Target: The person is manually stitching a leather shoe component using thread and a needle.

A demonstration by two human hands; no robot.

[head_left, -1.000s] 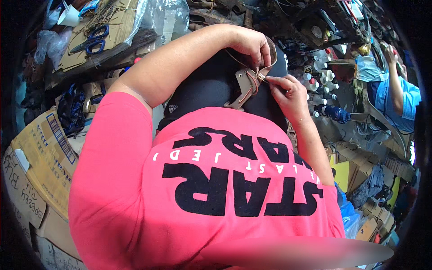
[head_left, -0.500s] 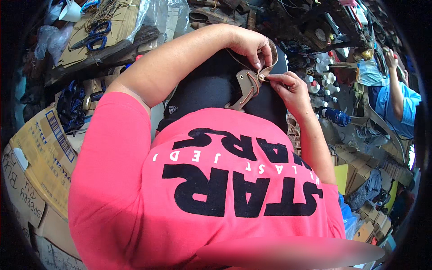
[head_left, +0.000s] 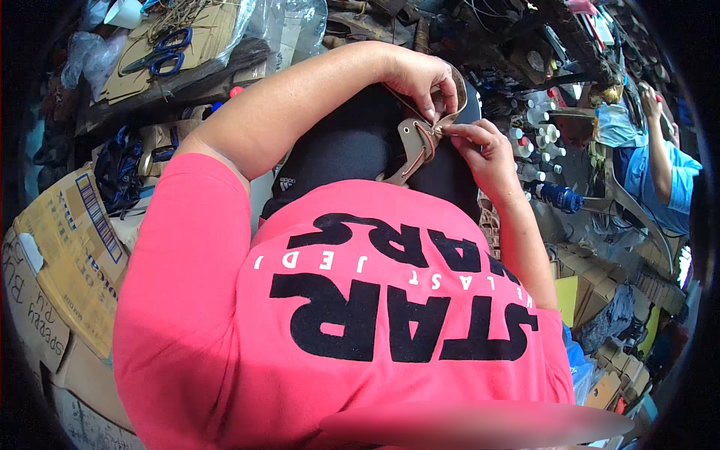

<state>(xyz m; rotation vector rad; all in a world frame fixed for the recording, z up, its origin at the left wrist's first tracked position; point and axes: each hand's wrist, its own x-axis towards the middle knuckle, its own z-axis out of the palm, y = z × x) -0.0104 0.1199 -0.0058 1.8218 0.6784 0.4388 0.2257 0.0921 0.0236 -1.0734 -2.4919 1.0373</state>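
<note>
A taupe leather piece (head_left: 414,147), which looks like a shoe upper, rests over my lap on dark trousers. It has a metal eyelet at one corner, a thin brown lace (head_left: 428,141) running along it and a curved band rising behind. My left hand (head_left: 426,84) reaches over from the far side, thumb and fingers pinching the leather where the band meets the lace. From the right, my right hand (head_left: 484,148) pinches the lace close to a small knot or loop, its fingertips almost touching the left ones. What lies under the fingertips is partly hidden.
Blue-handled scissors (head_left: 166,61) lie on cardboard sheets at upper left. A cardboard box (head_left: 71,255) stands at left. Several small bottles (head_left: 541,124) and a dark blue bottle (head_left: 559,196) are to the right. Beyond them sits another person in a blue shirt (head_left: 679,180).
Both hands keep their pinches at the same spot, with only slight finger movement. The head view has shifted a little, so the surroundings at upper left sit slightly differently.
</note>
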